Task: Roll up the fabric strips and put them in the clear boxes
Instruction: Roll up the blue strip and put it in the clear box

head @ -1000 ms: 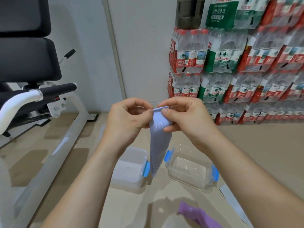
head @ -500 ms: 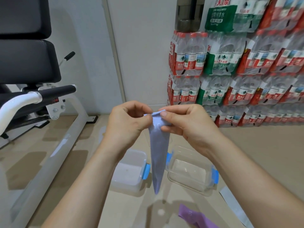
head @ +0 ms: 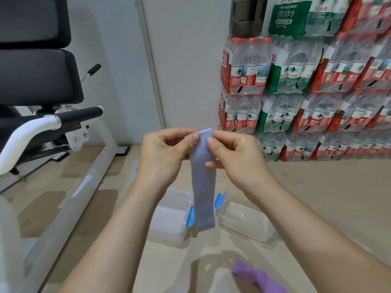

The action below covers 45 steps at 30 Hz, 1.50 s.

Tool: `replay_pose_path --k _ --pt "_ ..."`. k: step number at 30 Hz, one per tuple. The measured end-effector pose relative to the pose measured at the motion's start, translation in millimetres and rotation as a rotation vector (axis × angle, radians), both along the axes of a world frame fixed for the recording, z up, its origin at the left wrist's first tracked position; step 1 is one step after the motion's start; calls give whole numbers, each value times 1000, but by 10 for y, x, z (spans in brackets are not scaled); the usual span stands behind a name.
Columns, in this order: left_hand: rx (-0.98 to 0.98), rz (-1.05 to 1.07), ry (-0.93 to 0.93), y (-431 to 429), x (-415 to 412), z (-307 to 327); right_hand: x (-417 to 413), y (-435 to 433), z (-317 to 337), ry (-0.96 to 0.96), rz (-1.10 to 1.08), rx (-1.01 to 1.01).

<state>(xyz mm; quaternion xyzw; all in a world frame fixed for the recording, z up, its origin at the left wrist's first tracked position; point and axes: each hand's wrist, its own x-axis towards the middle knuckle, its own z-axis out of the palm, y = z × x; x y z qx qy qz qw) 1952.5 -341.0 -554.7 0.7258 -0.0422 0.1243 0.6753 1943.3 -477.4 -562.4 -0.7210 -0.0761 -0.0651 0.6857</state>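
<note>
Two-handedly pinching the blue fabric strip [head: 203, 187] at centre frame with left hand [head: 163, 159] and right hand [head: 239, 161]; probably risking a skewed, loose roll through uneven thumb pressure.

weight bench [head: 42, 98], stacked water-bottle packs [head: 306, 92]

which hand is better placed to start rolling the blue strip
Probably the right hand: its thumb lies across the blue strip, fingers behind it, while the left hand only pinches the top corner.
</note>
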Motion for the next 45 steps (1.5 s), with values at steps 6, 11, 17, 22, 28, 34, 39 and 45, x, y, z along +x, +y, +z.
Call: replay_pose_path --k 6,11,17,22,28,34,39,45 --pt "-3 14 -19 29 -17 14 -9 2 24 -7 -58 81" --pt "-25 -49 11 65 -46 63 -21 -15 75 83 -44 152" --pt "249 -26 -82 40 -57 58 1 -45 72 233 75 252" --pt "370 -14 -127 53 -55 53 11 -66 29 207 78 190" --pt "108 -165 56 103 -79 83 -7 -102 67 91 40 27" --pt "94 -145 131 137 -60 73 -25 -101 64 -71 0 -192" --pt "313 -108 79 121 -52 55 15 -99 33 -76 -46 -303" --pt "423 -54 10 75 -47 29 5 -104 38 108 57 -41"
